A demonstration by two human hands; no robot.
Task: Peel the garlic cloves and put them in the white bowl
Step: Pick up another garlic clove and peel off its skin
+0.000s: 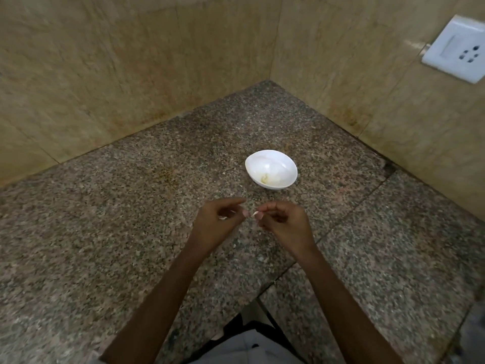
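A white bowl (271, 169) sits on the speckled granite counter (131, 219), with a few pale peeled garlic pieces (265, 179) at its bottom. Just in front of it, my two hands hover close together above the counter. My right hand (284, 223) pinches a small whitish garlic piece (255, 214) between thumb and fingertip. My left hand (219, 219) has its fingers curled, and a small white bit (223, 218), skin or clove, shows inside them. The two hands are a few centimetres apart.
Beige tiled walls meet in a corner behind the bowl. A white wall socket (458, 49) is mounted at the upper right. The counter's front edge cuts in near my body at the bottom centre.
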